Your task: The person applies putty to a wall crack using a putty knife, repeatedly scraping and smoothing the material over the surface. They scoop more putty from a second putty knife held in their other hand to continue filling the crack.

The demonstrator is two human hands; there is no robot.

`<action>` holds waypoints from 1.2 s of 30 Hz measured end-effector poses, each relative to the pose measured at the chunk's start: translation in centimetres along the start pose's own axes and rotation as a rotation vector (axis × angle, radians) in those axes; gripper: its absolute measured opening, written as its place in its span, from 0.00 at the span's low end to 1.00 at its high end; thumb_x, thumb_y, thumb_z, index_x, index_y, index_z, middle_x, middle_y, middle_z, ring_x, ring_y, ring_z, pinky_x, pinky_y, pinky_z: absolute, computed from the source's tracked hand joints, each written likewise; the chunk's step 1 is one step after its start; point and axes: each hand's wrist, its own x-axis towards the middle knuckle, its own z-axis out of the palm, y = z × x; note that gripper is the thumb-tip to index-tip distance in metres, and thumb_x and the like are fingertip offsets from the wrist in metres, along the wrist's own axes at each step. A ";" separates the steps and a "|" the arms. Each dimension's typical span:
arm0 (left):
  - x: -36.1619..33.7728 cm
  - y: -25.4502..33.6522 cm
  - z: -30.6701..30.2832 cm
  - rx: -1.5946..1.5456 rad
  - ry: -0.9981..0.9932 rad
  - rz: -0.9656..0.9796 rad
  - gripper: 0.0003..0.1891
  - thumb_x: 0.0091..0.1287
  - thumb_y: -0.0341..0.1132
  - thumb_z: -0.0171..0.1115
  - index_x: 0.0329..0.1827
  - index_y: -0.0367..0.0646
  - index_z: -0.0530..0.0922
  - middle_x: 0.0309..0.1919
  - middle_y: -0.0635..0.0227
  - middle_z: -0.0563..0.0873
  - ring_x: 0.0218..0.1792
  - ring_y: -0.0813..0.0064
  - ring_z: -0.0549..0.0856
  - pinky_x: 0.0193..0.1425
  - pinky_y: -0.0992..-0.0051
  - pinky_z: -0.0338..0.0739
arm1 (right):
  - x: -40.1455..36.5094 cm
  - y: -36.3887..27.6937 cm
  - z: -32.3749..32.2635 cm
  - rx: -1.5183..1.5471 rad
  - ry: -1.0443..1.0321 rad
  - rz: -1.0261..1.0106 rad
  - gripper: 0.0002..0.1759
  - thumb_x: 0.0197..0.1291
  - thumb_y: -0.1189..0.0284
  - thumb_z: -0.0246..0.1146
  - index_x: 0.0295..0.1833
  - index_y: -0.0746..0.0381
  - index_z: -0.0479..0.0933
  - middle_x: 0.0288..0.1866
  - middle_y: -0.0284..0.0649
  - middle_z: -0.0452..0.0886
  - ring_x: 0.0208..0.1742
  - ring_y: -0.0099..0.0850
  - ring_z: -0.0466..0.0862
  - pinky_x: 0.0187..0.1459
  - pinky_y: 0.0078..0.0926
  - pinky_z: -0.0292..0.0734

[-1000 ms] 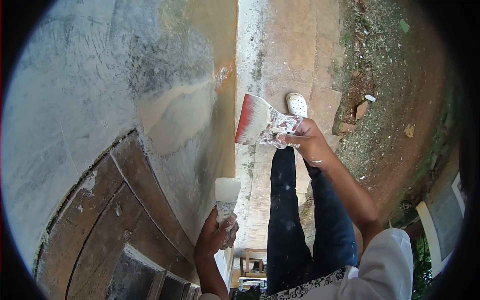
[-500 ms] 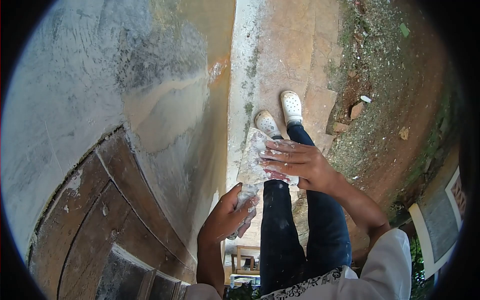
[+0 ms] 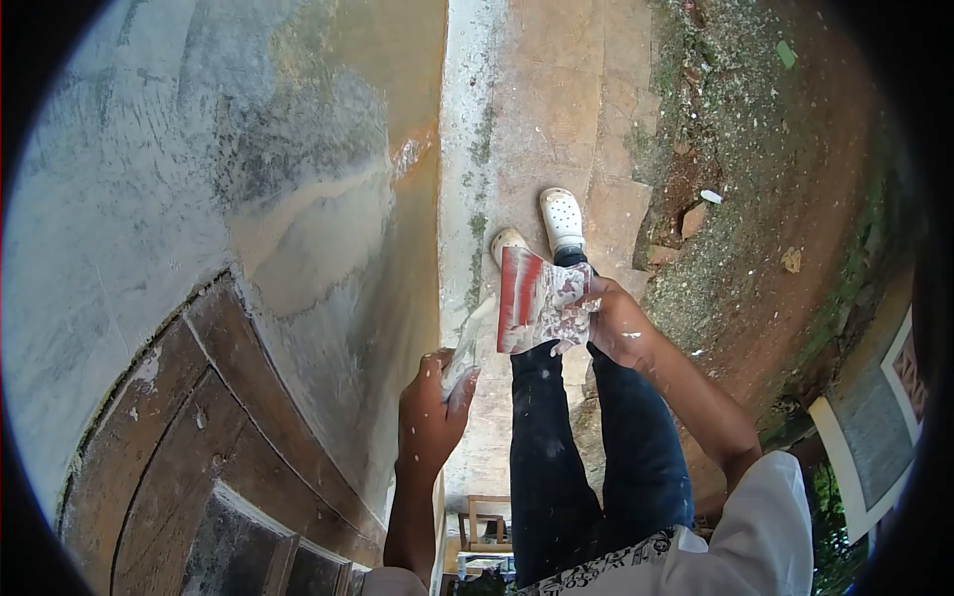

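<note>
My right hand (image 3: 624,326) grips the edge of a flat red putty spreader (image 3: 524,301) in front of my legs. White putty is smeared across the spreader's face. To the left, my left hand (image 3: 434,412) is wrapped around a putty-coated scraper (image 3: 470,343) that points up and to the right. The scraper's tip lies close to the spreader's left edge, with a small gap between them. Part of the scraper's handle is hidden inside my fist.
A grey, patchily plastered wall (image 3: 308,149) rises at the left, with a brown wooden door or shutter (image 3: 169,447) below. My white clogs (image 3: 562,219) stand on a paved walkway (image 3: 547,89). Rubble and bare soil (image 3: 735,129) lie along its right side. A wooden chair (image 3: 485,526) is behind me.
The spreader has turned, so its red, streaked face now shows. My left hand has rotated, and the scraper now points upward. My right hand has shifted from lying over the spreader to holding its edge.
</note>
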 end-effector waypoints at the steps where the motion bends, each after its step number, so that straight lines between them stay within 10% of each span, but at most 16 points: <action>1: 0.8 -1.6 0.4 0.258 0.134 0.218 0.16 0.67 0.31 0.66 0.54 0.34 0.75 0.41 0.49 0.85 0.41 0.57 0.87 0.47 0.64 0.79 | -1.0 -0.4 1.1 0.036 -0.046 0.032 0.15 0.65 0.82 0.50 0.55 0.72 0.75 0.46 0.49 0.85 0.43 0.39 0.89 0.42 0.44 0.90; 2: 1.3 -3.0 0.7 0.518 0.271 0.432 0.18 0.65 0.31 0.69 0.55 0.35 0.76 0.41 0.53 0.85 0.42 0.58 0.86 0.50 0.62 0.79 | -1.3 -0.5 1.3 0.035 -0.047 0.032 0.15 0.65 0.82 0.50 0.55 0.72 0.75 0.46 0.49 0.85 0.43 0.39 0.89 0.42 0.44 0.90; 10: 2.5 -9.1 1.5 0.813 0.227 0.373 0.26 0.52 0.26 0.70 0.57 0.36 0.79 0.50 0.48 0.83 0.59 0.46 0.78 0.65 0.51 0.71 | -2.4 -0.9 2.0 0.160 -0.106 0.148 0.14 0.64 0.77 0.49 0.50 0.73 0.76 0.41 0.50 0.84 0.37 0.40 0.89 0.33 0.46 0.90; 18: 1.8 -11.2 0.6 0.772 0.336 0.379 0.15 0.61 0.27 0.65 0.51 0.35 0.79 0.40 0.54 0.83 0.40 0.54 0.82 0.47 0.58 0.76 | -1.9 -3.0 2.9 0.105 -0.095 0.020 0.14 0.62 0.79 0.51 0.51 0.72 0.74 0.40 0.51 0.83 0.33 0.41 0.88 0.26 0.47 0.88; 23: 0.5 -12.8 0.3 0.542 0.344 0.174 0.18 0.65 0.30 0.66 0.56 0.34 0.75 0.43 0.49 0.83 0.46 0.45 0.82 0.50 0.55 0.77 | 2.6 -3.4 2.5 -0.034 -0.103 -0.185 0.23 0.63 0.81 0.54 0.65 0.68 0.71 0.53 0.43 0.83 0.54 0.33 0.84 0.59 0.42 0.81; 29: -0.6 -12.1 -1.0 0.430 0.358 0.058 0.16 0.69 0.32 0.64 0.55 0.33 0.75 0.46 0.43 0.84 0.48 0.43 0.83 0.52 0.57 0.77 | 11.5 -1.9 2.5 -0.217 -0.126 -0.304 0.17 0.65 0.78 0.63 0.59 0.68 0.77 0.52 0.37 0.86 0.48 0.23 0.83 0.54 0.23 0.75; 36: -0.9 -12.5 -1.3 0.480 0.347 0.096 0.15 0.69 0.32 0.64 0.53 0.31 0.76 0.46 0.43 0.84 0.48 0.43 0.84 0.53 0.57 0.78 | 20.3 0.1 4.6 -0.381 -0.044 -0.552 0.14 0.68 0.78 0.60 0.57 0.69 0.80 0.46 0.35 0.86 0.43 0.22 0.81 0.50 0.23 0.75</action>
